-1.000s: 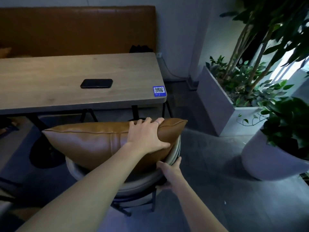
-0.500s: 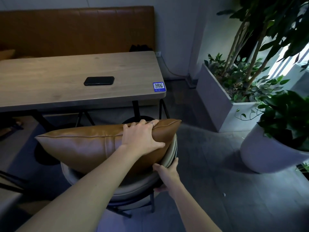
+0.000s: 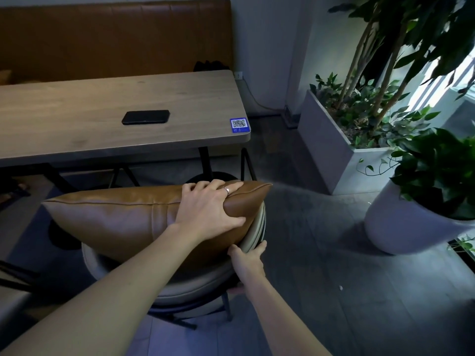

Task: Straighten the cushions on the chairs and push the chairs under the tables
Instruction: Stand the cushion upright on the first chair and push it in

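Observation:
A tan leather cushion [image 3: 115,217] stands on edge on a round grey padded chair [image 3: 195,286], leaning against its curved back. My left hand [image 3: 208,209] grips the cushion's upper right corner, fingers over the top seam, thumb on the near face. My right hand [image 3: 248,258] holds the right edge of the chair's backrest from below. The chair stands just short of the near edge of a long wooden table [image 3: 77,129]; its seat is mostly hidden by the cushion.
A black phone [image 3: 145,117] and a blue QR sticker [image 3: 239,125] lie on the table. A brown padded bench [image 3: 115,37] runs along the wall behind. To the right stand a rectangular grey planter [image 3: 331,145] and a round white plant pot [image 3: 411,222].
The chair and cushion have shifted slightly left and toward the table, with both hands keeping their grips.

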### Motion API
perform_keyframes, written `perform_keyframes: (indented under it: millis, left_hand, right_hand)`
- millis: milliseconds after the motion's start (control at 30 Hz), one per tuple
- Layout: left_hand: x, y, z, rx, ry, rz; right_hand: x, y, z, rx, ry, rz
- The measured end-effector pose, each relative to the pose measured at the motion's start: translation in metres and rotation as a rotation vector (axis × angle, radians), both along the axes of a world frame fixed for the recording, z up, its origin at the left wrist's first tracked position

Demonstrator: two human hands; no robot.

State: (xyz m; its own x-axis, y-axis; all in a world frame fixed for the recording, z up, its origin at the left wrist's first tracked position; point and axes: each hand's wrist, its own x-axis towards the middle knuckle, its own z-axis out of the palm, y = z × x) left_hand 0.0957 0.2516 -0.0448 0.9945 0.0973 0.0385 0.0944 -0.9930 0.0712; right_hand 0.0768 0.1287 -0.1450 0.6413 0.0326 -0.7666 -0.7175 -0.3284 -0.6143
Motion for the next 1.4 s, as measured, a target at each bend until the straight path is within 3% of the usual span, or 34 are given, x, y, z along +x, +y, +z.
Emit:
perform_keyframes:
  millis: [200,433,733,1167,1400]
  left_hand:
    - [-0.001,0.002,-0.001,-0.011,0.005,-0.007]
    - [-0.011,-0.001,0.0,-0.022,0.002,-0.017]
    - [-0.02,-0.002,0.0,-0.022,-0.007,-0.02]
    - [-0.008,0.013,0.0,-0.031,-0.003,-0.003]
    - [-0.008,0.012,-0.004,-0.053,-0.017,-0.001]
  right_hand:
    - [-0.024,-0.011,0.001,0.364,0.338,-0.164]
    - [-0.06,0.027,0.005,0.397,0.32,-0.382]
    - [-0.055,0.03,0.009,0.43,0.297,-0.433]
    - [-0.04,0.048,0.011,0.413,0.325,-0.394]
    - [-0.037,0.029,-0.002,0.402,0.335,-0.092]
